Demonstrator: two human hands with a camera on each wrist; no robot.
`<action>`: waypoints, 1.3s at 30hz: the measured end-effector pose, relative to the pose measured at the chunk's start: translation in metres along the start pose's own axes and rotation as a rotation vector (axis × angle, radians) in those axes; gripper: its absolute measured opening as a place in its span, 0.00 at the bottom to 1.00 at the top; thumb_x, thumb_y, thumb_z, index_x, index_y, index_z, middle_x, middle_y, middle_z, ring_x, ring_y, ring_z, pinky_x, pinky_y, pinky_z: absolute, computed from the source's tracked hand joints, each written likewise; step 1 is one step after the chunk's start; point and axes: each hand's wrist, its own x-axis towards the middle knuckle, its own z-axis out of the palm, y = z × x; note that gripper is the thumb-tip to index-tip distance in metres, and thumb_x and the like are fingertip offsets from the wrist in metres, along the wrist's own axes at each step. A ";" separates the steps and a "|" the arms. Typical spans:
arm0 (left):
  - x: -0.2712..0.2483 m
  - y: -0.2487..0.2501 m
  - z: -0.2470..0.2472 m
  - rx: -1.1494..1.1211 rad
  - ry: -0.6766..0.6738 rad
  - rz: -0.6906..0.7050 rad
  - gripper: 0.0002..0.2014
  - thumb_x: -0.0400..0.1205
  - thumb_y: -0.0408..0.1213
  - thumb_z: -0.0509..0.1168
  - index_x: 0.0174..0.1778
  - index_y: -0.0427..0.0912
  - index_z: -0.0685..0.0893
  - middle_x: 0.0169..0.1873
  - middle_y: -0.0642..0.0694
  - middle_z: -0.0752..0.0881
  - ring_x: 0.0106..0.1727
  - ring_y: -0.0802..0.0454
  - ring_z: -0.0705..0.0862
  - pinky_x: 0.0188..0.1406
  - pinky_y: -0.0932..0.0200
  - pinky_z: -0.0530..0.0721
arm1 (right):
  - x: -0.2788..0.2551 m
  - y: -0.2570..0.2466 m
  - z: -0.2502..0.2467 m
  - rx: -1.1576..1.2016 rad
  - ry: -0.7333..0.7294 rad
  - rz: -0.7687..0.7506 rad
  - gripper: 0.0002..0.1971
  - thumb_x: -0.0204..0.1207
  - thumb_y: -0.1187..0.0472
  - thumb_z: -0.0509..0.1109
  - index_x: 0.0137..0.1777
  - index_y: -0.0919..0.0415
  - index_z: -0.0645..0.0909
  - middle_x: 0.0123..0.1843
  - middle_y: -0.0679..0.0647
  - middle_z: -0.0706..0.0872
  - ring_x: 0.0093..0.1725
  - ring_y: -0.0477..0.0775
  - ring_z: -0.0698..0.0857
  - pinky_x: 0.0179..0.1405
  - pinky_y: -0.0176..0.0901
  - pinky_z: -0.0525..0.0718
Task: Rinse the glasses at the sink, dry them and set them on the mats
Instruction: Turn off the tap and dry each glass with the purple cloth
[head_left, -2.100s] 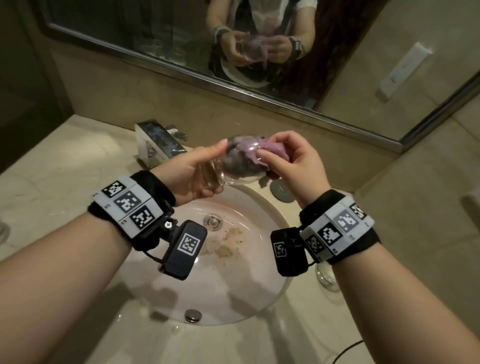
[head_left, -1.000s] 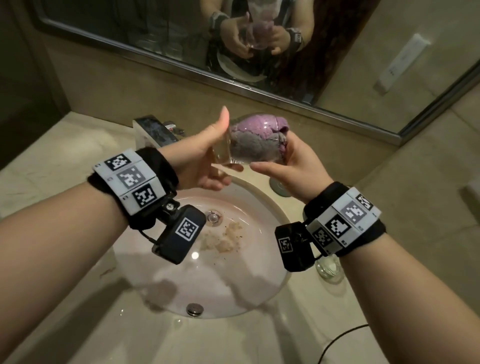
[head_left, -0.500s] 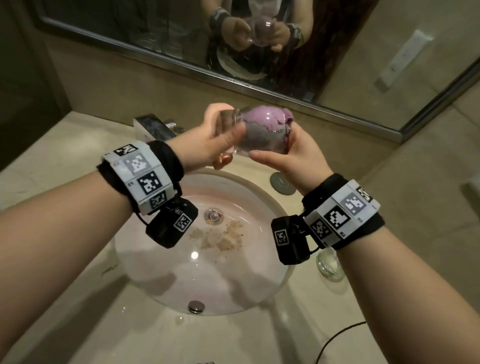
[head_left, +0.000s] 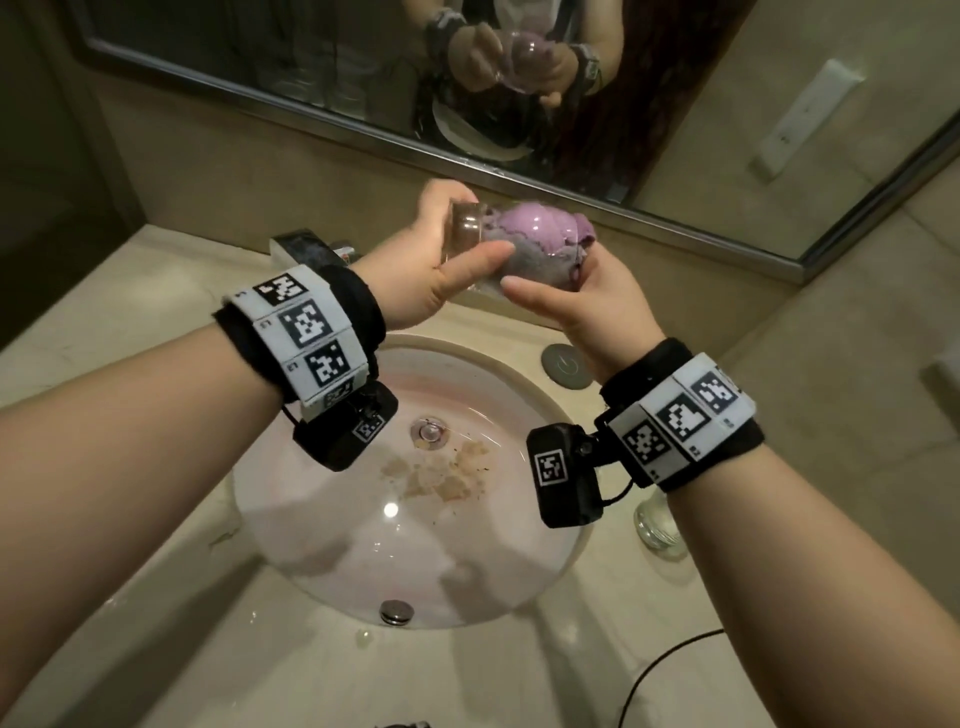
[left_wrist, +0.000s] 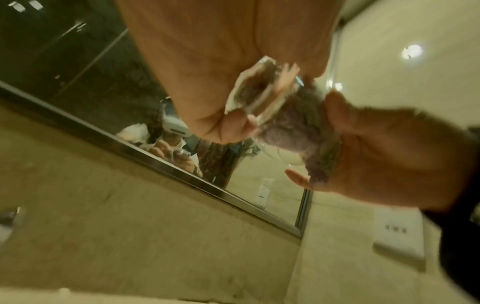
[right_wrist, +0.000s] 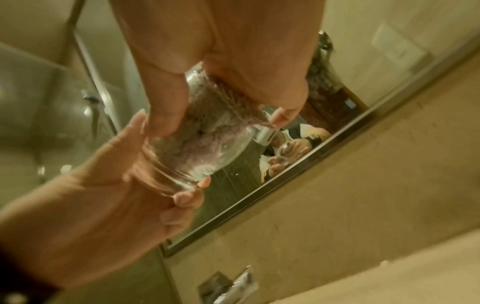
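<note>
— Where is the clear drinking glass (head_left: 480, 244) being held?

— Above the round white sink (head_left: 332, 566), toward its 12 o'clock rim; its base is being gripped by the left hand (head_left: 426, 270).

— And the right hand (head_left: 597, 306)?

— Its grip is being closed on the purple fluffy cloth (head_left: 540, 234) stuffed inside the glass.

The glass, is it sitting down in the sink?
No, the glass is held up in the air above the sink, between the left hand and the right hand.
</note>
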 end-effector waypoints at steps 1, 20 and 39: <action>0.002 -0.001 -0.001 -0.039 -0.028 -0.023 0.24 0.83 0.50 0.59 0.69 0.44 0.57 0.43 0.54 0.74 0.35 0.63 0.76 0.30 0.74 0.75 | 0.000 0.000 -0.001 -0.027 0.010 -0.018 0.22 0.68 0.72 0.76 0.58 0.54 0.76 0.55 0.50 0.86 0.56 0.49 0.87 0.56 0.39 0.85; 0.001 0.007 0.001 -0.114 -0.030 -0.110 0.27 0.84 0.52 0.56 0.74 0.43 0.58 0.45 0.50 0.78 0.34 0.59 0.78 0.31 0.66 0.78 | -0.004 0.005 -0.003 0.020 0.029 0.001 0.25 0.67 0.71 0.77 0.61 0.57 0.75 0.57 0.52 0.85 0.59 0.51 0.86 0.58 0.40 0.84; -0.011 0.002 -0.013 -0.184 -0.141 -0.108 0.30 0.78 0.54 0.65 0.71 0.51 0.59 0.59 0.47 0.77 0.44 0.54 0.82 0.37 0.66 0.83 | -0.008 -0.001 0.000 -0.094 -0.036 -0.032 0.26 0.68 0.74 0.75 0.65 0.61 0.72 0.60 0.54 0.83 0.61 0.53 0.84 0.64 0.43 0.82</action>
